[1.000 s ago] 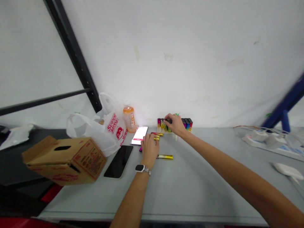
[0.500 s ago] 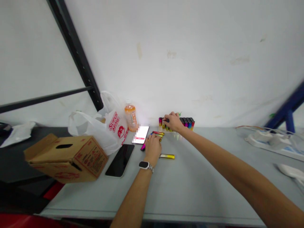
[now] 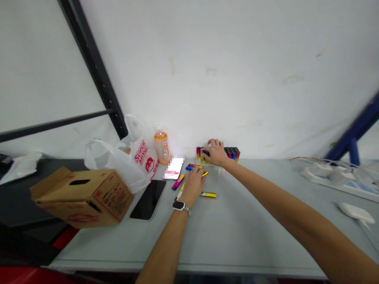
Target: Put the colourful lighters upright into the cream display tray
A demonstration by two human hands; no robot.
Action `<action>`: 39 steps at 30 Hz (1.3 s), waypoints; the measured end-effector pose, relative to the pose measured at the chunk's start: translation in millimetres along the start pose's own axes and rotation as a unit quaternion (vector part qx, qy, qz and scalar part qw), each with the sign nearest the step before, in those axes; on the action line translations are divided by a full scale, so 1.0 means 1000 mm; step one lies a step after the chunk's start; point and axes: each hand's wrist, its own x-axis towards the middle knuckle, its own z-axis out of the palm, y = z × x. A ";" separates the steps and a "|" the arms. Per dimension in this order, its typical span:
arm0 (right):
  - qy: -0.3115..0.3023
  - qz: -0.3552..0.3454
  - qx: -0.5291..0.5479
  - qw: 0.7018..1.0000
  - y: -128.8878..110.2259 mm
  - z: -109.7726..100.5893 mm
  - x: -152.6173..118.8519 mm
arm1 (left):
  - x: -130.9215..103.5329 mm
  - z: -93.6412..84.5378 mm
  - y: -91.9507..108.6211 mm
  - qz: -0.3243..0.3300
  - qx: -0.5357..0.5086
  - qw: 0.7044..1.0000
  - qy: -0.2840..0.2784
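Observation:
A clear tray (image 3: pixel 220 165) of upright lighters (image 3: pixel 232 152) with black tops stands against the wall. My right hand (image 3: pixel 217 153) reaches over its left part, fingers closed on a dark-topped lighter (image 3: pixel 206 153) at the tray; the hand hides part of the row. In front of the tray, my left hand (image 3: pixel 194 181) is closed on a yellow lighter (image 3: pixel 205 173), whose end sticks out past the fingers. Around that hand lie a pink-and-yellow lighter (image 3: pixel 178 182), a blue one (image 3: pixel 191 168) and another yellow one (image 3: pixel 209 195). A further yellow lighter is partly under the palm.
To the left are a cardboard box (image 3: pixel 83 197), a white plastic bag (image 3: pixel 130 161), an orange-labelled bottle (image 3: pixel 162 146), a dark phone (image 3: pixel 148 200) and a lit phone (image 3: pixel 174 169). A power strip (image 3: pixel 334 179) and white plug-like device (image 3: pixel 356 212) sit on the right.
My left hand has turned and shifted slightly right, with a yellow lighter now showing at its fingers. More loose lighters are uncovered beside it. My right hand stays at the tray.

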 end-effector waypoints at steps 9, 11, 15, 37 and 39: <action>0.020 0.027 0.241 0.970 -0.024 -0.002 -0.073 | 0.007 0.006 0.005 0.012 -0.210 0.975 0.069; 0.004 0.057 0.298 0.953 -0.025 0.003 -0.088 | 0.008 0.011 0.004 -0.010 -0.288 0.955 0.072; 0.004 0.119 0.380 0.917 -0.027 0.012 -0.108 | 0.009 0.018 0.002 -0.031 -0.401 0.912 0.080; -0.053 0.122 0.460 0.878 -0.038 0.011 -0.120 | 0.004 0.009 0.020 -0.092 -0.637 0.765 0.020; -0.047 0.138 0.471 0.870 -0.037 0.009 -0.119 | 0.004 0.009 0.020 -0.118 -0.658 0.744 0.002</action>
